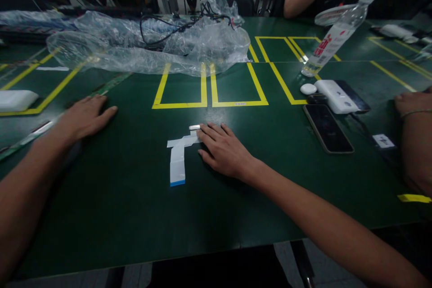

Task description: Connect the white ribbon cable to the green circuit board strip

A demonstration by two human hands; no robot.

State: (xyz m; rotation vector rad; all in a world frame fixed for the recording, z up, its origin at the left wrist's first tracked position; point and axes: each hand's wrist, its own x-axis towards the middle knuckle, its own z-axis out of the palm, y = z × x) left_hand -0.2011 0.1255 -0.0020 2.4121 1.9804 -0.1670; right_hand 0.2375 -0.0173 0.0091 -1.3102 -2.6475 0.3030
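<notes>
My right hand (224, 148) lies palm down on the green table (128, 198), fingers spread, its fingertips at the right end of a white flat ribbon cable (177, 164). The cable bends at its top left, and its lower end carries a blue strip. A small silvery connector piece (195, 128) shows just beyond the index fingertip area. Over at the left, my left hand (88, 117) rests with fingers and thumb apart, its fingertips by a long thin green strip (113, 84). Nothing is seen in either palm.
Clear plastic wrap (202, 45) with black cables covers the back left. At the right are a tilted bottle (332, 45), a phone (328, 128), a white device (335, 96) and a white case (308, 89). Another person's arm (416, 135) rests at the right edge.
</notes>
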